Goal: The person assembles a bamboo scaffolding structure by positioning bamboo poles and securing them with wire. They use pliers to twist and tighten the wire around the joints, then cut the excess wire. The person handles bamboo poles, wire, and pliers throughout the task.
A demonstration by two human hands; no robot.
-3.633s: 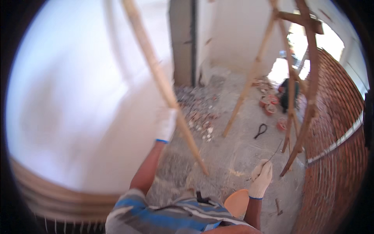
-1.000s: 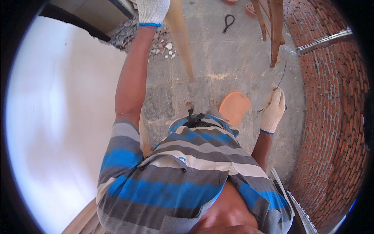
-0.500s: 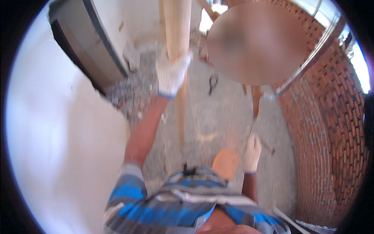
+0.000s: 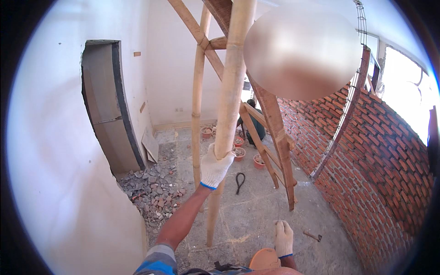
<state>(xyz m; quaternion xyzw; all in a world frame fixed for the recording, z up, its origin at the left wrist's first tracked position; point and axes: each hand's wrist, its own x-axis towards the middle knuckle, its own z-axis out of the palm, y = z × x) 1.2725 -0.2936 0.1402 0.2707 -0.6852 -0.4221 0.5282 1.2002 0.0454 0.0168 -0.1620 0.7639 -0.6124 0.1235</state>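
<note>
You are gripping the bamboo pole (image 4: 232, 82) with your left hand (image 4: 217, 169), the gloved fingers wrapping around it, and it is standing in front of you near the middle of the scene. Its long axis is running nearly upright, the upper part leaning slightly right, and the shaft is showing both above and below your grip. Your left hand is being the nearer one; your right hand (image 4: 284, 238) is hanging lower, to the right and well apart from the pole, its fingers closing on a thin wire (image 4: 277, 208) that is pointing toward the far side. An orange rounded thing (image 4: 265, 259) is sitting just left of that hand, a hammer-like tool (image 4: 313, 236) is lying on the floor to its right, and a black loop (image 4: 240, 183) is lying farther off.
</note>
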